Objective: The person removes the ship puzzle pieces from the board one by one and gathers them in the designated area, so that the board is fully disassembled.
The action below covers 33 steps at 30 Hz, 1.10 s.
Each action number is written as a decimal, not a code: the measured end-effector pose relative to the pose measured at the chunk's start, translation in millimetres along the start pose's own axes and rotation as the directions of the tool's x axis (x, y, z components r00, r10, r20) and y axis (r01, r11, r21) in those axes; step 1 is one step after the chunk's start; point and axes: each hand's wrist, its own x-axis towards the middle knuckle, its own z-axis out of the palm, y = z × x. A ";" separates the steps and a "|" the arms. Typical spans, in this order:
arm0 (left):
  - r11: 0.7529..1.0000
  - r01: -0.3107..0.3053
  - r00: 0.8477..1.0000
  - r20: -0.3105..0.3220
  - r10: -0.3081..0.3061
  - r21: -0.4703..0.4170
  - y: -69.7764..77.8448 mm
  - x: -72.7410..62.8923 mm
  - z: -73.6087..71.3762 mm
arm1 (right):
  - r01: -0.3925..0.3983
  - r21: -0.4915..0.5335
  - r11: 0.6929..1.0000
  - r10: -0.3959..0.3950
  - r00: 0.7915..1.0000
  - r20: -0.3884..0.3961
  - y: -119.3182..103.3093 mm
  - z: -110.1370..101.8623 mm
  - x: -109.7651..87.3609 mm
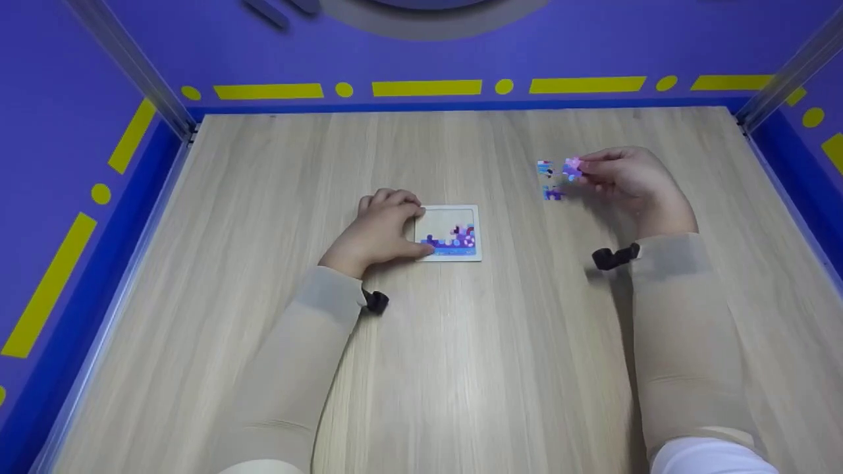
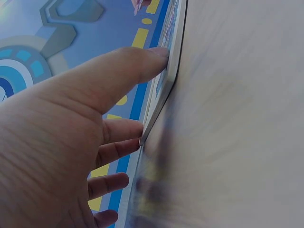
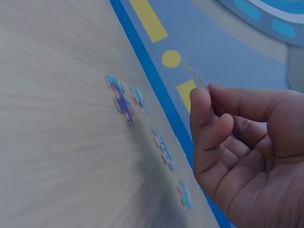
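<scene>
A small white-rimmed puzzle tray [image 1: 479, 230] lies flat on the table, its lower part and right side filled with colourful jigsaw pieces [image 1: 454, 247]. My left hand [image 1: 379, 230] holds the tray by its left side, thumb on the near left corner and fingers at the far left corner. Between thumb and fingertips, my right hand [image 1: 629, 174] pinches a pink and blue jigsaw piece [image 1: 571, 168] above the table; the right wrist view catches that piece [image 3: 194, 72] nearly edge-on. Loose pieces lie under and beside this hand, including a purple one [image 3: 122, 102].
The wooden table [image 1: 421, 355] is bounded by a blue-purple back wall [image 1: 421, 59] with yellow marks and by side walls. Another loose piece [image 1: 545, 168] lies left of the right hand. Further pieces [image 3: 163, 149] show in the right wrist view.
</scene>
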 end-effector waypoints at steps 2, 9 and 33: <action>1.000 0.001 1.000 -0.001 -0.001 0.000 -0.3 0.2 0.1 | -0.013 0.001 1.000 0.013 1.000 0.001 0.2 -4.2 -0.4; 1.000 0.004 1.000 -0.002 -0.004 -0.006 -0.7 0.0 0.0 | -0.012 -0.100 0.995 0.010 1.000 -0.015 3.1 -11.4 -0.7; 1.000 -0.013 1.000 -0.009 0.013 -0.012 -1.0 -0.7 -0.4 | -0.050 -0.241 0.969 0.054 0.998 0.011 10.8 -9.4 2.2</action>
